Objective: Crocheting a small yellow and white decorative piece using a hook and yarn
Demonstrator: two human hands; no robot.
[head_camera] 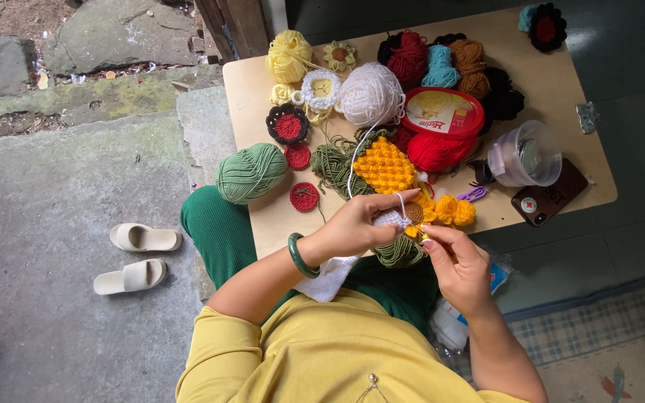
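Hands (404,239), both on one crochet flower (419,214); two sandals (137,256) nearby.

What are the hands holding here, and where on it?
Both hands, left and right, pinch a yellow crochet flower piece at its near edge; white yarn loops over a left finger.

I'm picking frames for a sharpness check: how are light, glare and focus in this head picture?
Head view: soft, even daylight with faint shadows; slight glare on the clear plastic tub and the floor near the table's far corner; wide-angle bending at the edges; left hand, right hand and the crochet piece are fairly sharp, fine stitches not resolved.
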